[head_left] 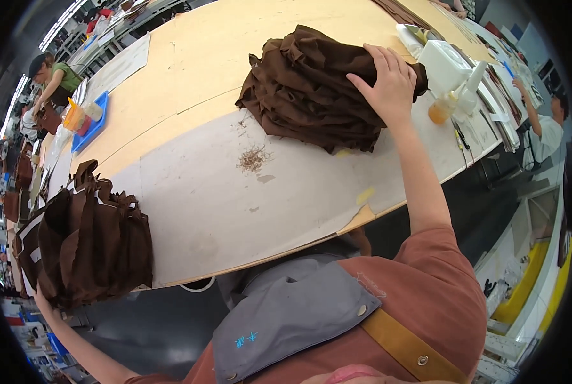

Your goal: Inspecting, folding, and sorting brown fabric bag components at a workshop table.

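Note:
A large heap of dark brown cloth pieces [311, 89], layered and ruffled, lies on the table right of the middle. My right hand [391, 86] rests on its right end, thumb and fingers spread over the fabric. At the table's near left corner stands a second stack of brown cloth pieces [100, 243], with some white edges showing between the folds. My left hand [44, 306] reaches to the lower left side of this stack and touches it. The fingers of that hand are mostly hidden by the cloth.
Brown thread scraps [254, 159] litter the pale paper cover [202, 211]. A blue tray [92, 121] holds an orange cup at left. A white container [444, 64], a bottle of amber liquid [441, 109] and pens [460, 136] stand or lie at right. Other people work farther off.

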Demonstrator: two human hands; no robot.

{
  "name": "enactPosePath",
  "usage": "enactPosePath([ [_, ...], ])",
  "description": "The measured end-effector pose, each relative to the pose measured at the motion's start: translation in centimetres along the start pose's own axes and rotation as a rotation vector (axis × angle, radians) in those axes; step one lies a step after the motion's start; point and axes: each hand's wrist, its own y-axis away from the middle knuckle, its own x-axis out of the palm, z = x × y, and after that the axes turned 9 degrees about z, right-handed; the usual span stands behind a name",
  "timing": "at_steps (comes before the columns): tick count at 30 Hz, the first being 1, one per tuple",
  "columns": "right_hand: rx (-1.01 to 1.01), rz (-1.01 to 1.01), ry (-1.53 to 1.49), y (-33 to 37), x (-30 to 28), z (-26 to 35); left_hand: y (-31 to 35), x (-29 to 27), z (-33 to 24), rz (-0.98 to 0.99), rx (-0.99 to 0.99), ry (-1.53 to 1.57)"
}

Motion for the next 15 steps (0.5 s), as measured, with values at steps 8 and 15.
enactPosePath([
  [8,-0.099,0.127,-0.049,-4.3,0.5,-2.1,19.2,11.8,-9.6,-0.578,0.655,-0.300],
  [15,-0.539,-0.173,-0.296,-2.0,-5.9,12.1,32.8,28.1,-4.0,-0.054,1.569,-1.251],
])
